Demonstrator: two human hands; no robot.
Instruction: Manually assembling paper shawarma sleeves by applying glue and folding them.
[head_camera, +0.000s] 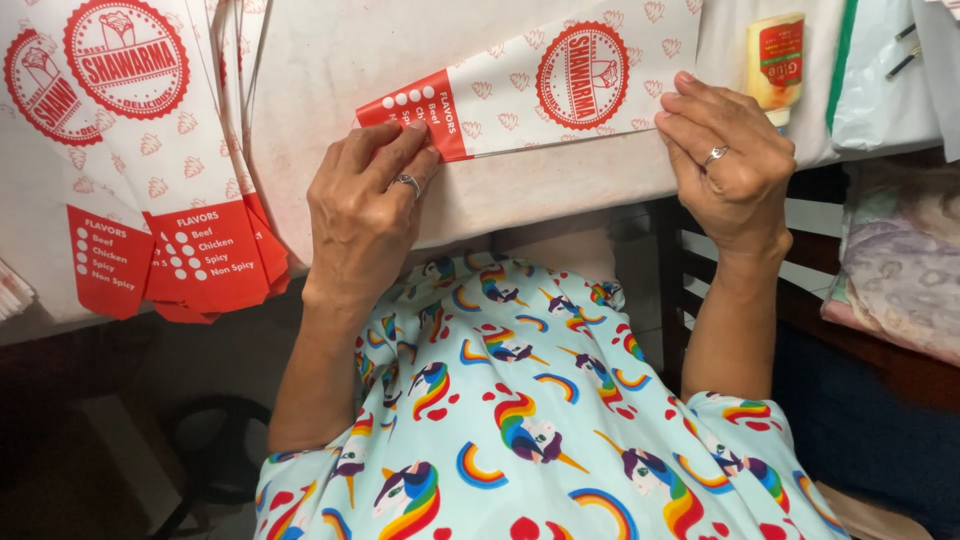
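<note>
A white-and-red printed paper sleeve (530, 90) lies flat on the worktable (340, 60), near its front edge. The left hand (365, 205) presses fingertips flat on the sleeve's red end; the right hand (730, 160) pins its other end, fingers curled. The step appears to be flattening or creasing; the next move calls for steady, even pressure. A stack of like sleeves (150, 170) lies left, partly cropped; a small glue bottle (775, 65) stands beyond the right hand.

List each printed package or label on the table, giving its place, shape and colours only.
Paper sleeve: centre, under both hands, long, white with red round emblem and red end.
Stack of paper sleeves: left, fanned out, same white and red.
Glue bottle: upper right, lying flat, small, yellowish with red label.
</note>
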